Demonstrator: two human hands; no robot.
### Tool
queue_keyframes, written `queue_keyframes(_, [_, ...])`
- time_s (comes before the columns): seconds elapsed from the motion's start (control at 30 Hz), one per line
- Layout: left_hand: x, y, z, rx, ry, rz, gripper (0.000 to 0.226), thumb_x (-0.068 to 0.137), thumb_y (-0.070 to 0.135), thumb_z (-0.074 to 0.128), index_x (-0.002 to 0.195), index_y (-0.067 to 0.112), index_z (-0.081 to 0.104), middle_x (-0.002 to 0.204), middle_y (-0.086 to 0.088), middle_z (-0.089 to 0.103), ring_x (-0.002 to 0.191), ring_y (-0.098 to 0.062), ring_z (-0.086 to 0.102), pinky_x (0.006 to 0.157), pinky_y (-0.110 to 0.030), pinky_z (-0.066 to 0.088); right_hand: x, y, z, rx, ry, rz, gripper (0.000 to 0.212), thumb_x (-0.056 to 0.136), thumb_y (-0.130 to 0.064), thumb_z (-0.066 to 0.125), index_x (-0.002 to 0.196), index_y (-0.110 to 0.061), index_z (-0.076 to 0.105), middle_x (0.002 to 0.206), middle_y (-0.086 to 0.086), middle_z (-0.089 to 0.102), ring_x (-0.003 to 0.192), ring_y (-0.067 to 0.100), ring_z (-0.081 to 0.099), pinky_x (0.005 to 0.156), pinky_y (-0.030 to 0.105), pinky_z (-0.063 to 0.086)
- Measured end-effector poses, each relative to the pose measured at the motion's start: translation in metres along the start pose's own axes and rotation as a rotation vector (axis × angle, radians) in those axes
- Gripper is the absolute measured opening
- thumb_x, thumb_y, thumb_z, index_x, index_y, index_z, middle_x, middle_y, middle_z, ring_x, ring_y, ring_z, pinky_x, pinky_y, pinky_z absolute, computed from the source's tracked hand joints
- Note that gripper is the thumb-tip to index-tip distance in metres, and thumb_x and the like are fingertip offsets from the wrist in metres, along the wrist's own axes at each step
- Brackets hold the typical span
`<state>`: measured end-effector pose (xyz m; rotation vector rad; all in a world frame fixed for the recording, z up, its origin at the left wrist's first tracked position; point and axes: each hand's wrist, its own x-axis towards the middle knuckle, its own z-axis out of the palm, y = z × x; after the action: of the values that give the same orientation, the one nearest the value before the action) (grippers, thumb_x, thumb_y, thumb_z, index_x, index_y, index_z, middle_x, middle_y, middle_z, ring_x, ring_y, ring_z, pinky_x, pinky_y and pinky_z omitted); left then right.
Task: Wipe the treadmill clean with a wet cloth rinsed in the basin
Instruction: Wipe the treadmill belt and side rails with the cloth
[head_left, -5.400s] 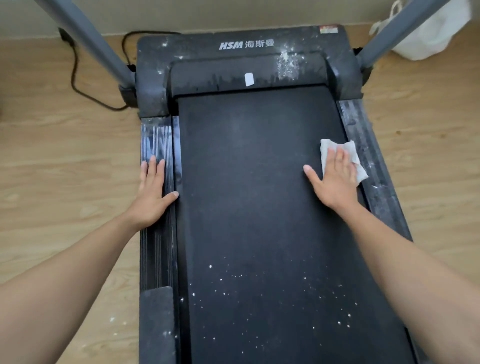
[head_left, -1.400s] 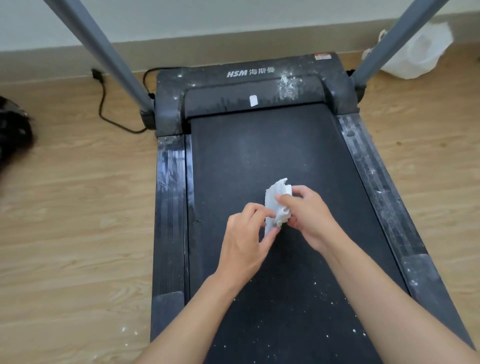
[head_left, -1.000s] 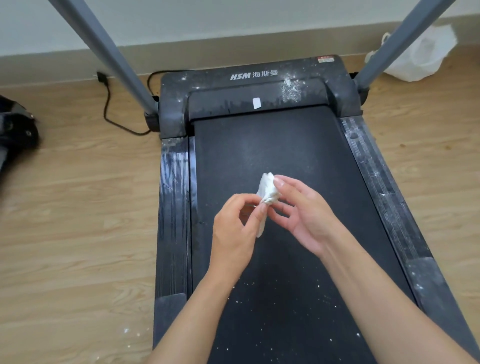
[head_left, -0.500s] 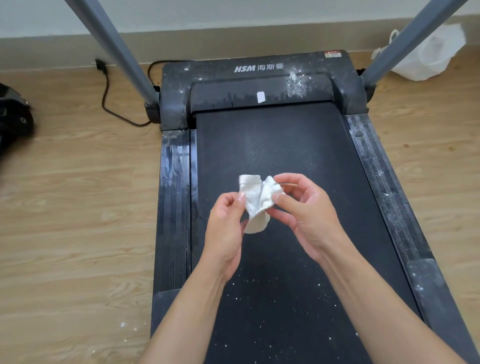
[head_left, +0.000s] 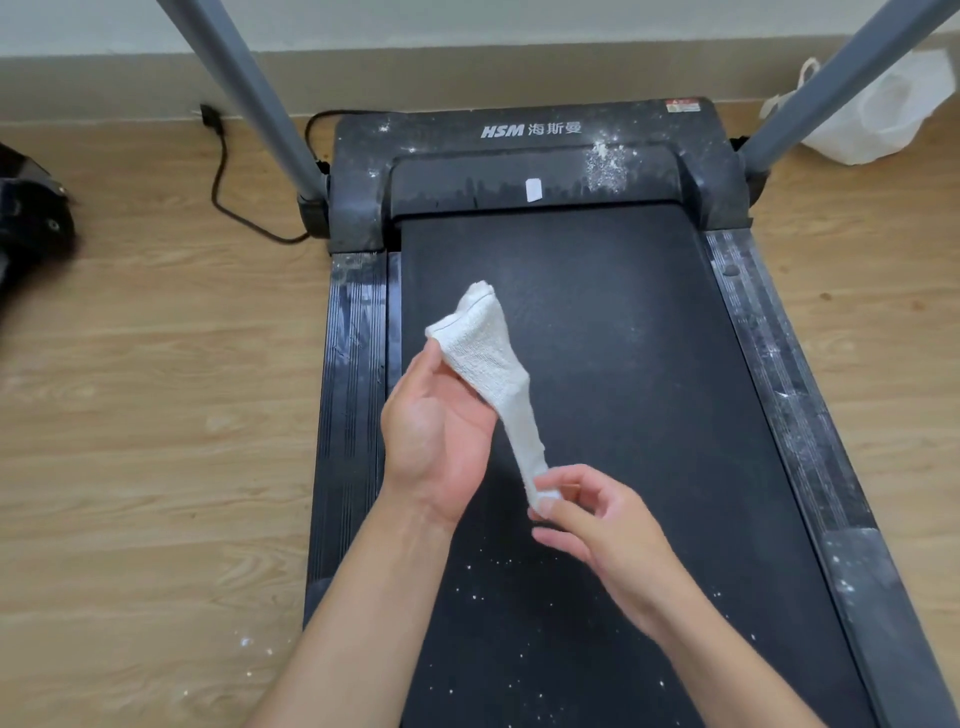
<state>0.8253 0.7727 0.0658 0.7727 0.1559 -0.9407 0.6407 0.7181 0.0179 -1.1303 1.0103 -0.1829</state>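
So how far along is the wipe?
Done: the far belt looks speck-free. In hand: left hand and right hand hold the cloth stretched above the belt, not wiping. Left: specks on the near belt, powder patch on the motor cover, dusty right rail.

Light: bright, soft and even, spreading across the wooden floor and leaving only faint shadows.
Sheen: a pale gleam is streaking the treadmill's left side rail.
Highlights: the white bag is washing out at top right.
Focus: the cloth is showing crisp weave at centre, while the dark object at the left edge is smearing.
Distortion: the grey poles are leaning outward toward the corners.
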Motion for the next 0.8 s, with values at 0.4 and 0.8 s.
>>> queue_keyframes(0.4, [-0.001,0.023,0.022,0.170,-0.276,-0.119,0.054,0.114,0.026,0.034,0.154,-0.010,0.034,0.155,-0.030,0.044,0.144,-0.043,0.045,0.119,-0.059,0.037,0.037,-0.067,-0.015,0.019,-0.140,-0.353,0.053,0.090,-0.052,0.077,0.123,-0.011,0.074,0.122,0.013,0.076,0.113,0.023,0.070,0.100,0.055,0.053])
queue_keyframes(0.8, [-0.010,-0.016,-0.002,0.693,-0.073,-0.280,0.073,0.088,0.062,0.067,0.143,0.023,0.040,0.118,-0.016,0.076,0.105,-0.034,0.076,0.100,-0.054,0.057,0.019,-0.069,-0.014,-0.053,-0.008,-0.413,0.019,0.097,-0.027,0.076,0.104,-0.010,0.069,0.096,0.013,0.076,0.085,0.026,0.074,0.072,0.042,0.059])
